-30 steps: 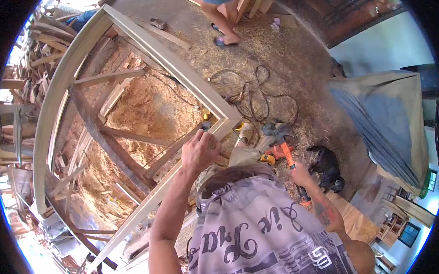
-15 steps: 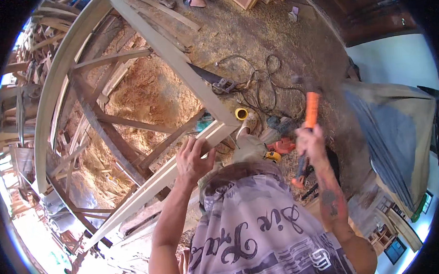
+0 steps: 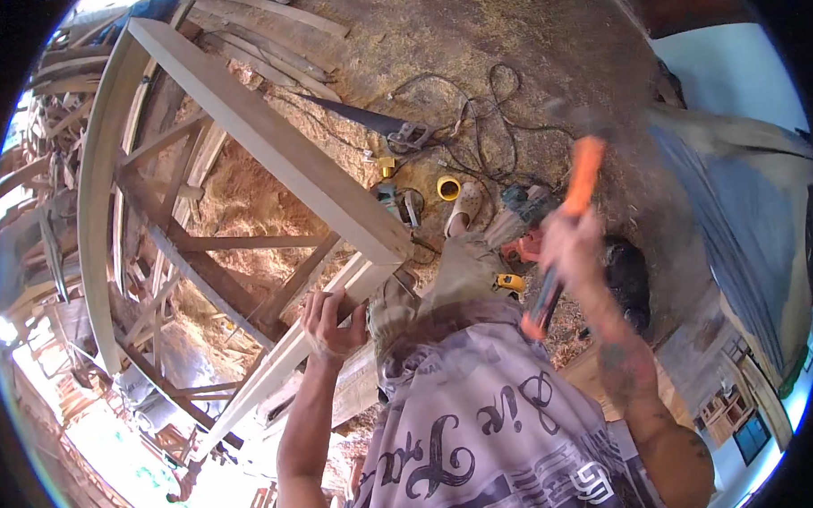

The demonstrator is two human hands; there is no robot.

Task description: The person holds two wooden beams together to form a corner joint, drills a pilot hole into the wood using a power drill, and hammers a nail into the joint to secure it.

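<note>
My left hand (image 3: 335,323) curls its fingers over a pale wooden rail (image 3: 272,371), close to the corner of a large wooden frame. A long wooden beam (image 3: 277,138) runs from the far left to that corner, its near end against the rail. On the right, my right hand (image 3: 571,250) is wrapped around a hammer (image 3: 585,169) with an orange and black handle. The hammer is raised, apart from the frame, and its head is smeared by motion. A curved wooden piece (image 3: 100,202) forms the frame's left side.
A handsaw (image 3: 361,117), a black cord (image 3: 508,129) and a yellow ring-shaped object (image 3: 448,188) lie on the sawdust-strewn floor. Power tools (image 3: 523,245) sit near my legs. Dark braced timbers (image 3: 183,253) show through the frame. A draped cover (image 3: 736,207) stands at right.
My view has shifted. The hammer sits slightly higher and farther right. My left hand appears lower and farther left along the rail, and the beam shows more of its broad face.
</note>
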